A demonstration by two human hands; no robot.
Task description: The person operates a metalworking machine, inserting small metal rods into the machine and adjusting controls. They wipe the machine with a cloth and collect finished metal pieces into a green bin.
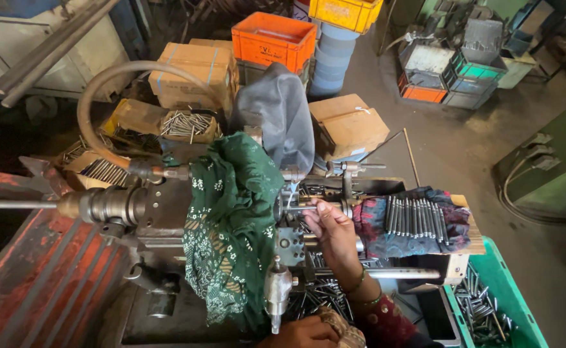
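At lathe chuck (289, 207), right hand (334, 235) on rod (305, 207)

- Just right of our right-hand grip (327, 222), we see a wooden surface (473, 238) carrying a dark patterned cloth (376, 235).
- A row of steel pins (417, 216) lies on that cloth.
- Beyond our grip, the concrete floor (450, 148) bears cardboard boxes (347, 125) and an orange crate (273, 40).

the rods (415, 218) were smooth shiny metal on patterned cloth (376, 229); the machine (122, 206) was dull, greasy metal under soft green cloth (231, 219).
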